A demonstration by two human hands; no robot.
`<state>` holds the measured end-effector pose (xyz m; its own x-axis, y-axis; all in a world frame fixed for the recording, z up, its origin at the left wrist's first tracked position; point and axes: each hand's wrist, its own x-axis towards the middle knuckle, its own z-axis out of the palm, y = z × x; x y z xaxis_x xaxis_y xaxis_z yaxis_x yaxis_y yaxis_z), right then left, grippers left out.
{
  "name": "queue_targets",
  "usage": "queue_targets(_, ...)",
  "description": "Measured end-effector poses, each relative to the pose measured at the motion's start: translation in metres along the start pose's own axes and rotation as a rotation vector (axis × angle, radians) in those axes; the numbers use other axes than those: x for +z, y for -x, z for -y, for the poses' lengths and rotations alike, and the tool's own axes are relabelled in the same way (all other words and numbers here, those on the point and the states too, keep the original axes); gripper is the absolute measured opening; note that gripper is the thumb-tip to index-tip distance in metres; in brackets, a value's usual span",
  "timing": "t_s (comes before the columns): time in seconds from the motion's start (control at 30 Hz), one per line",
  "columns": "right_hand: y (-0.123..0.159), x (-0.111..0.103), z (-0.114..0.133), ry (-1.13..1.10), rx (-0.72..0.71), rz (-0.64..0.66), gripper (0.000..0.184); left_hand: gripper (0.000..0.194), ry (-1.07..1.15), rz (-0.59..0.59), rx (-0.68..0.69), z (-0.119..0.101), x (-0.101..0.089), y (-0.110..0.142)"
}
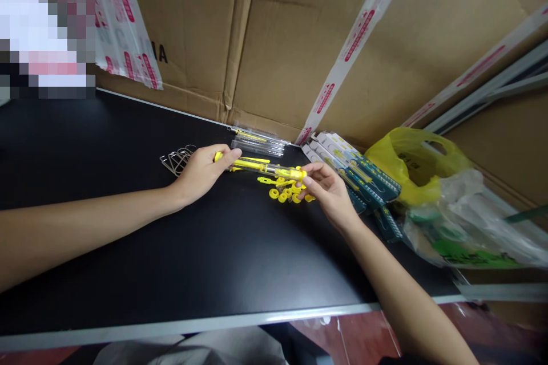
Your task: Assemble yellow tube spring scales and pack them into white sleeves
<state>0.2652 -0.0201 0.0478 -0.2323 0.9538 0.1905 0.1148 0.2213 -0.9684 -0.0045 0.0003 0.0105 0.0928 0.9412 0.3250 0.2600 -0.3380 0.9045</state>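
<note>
One tube [264, 168] spans left hand [209, 168] to right hand [327, 189], each apparently pinching one end.

1. Large brown cardboard [192, 23] stands along the far edge of the black desk [257, 262].
2. A printed tape strip [359, 34] runs slantwise down the cardboard, and a second strip [483, 63] crosses farther right.
3. A tape patch [124, 23] with red print covers the cardboard's left part, beside black lettering [160, 52].
4. A yellow plastic bag [385, 154] lies at the right, touching a clear bag [471, 222] with green print.
5. Red flooring [363, 333] shows below the near edge.
</note>
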Motion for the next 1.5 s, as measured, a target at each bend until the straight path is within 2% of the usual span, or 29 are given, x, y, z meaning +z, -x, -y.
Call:
queue_targets(0.43, 0.0018, 0.0043, -0.0019, 0.011, -0.037, -0.010, 0.031, 0.042, 0.005, 0.014, 0.004, 0.0014, 0.0004, -0.0008)
queue_targets(0.67, -0.0006, 0.0000, -0.0033, -0.004, -0.069, -0.020, 0.035, 0.032, 0.035, 0.036, -0.043, -0.0021, 0.0018, 0.0006)
queue_targets(1.03, -0.0017, -0.0010, -0.0046, -0.008, -0.076, 0.001, 0.037, 0.042, 0.120, 0.127, -0.108, 0.0023, 0.0031, -0.0009)
queue_targets(1.5, -0.0015, -0.0004, -0.0053, 0.003, -0.064, 0.001, 0.038, 0.041, 0.090, 0.148, -0.131, 0.0047, 0.0043, -0.0008)
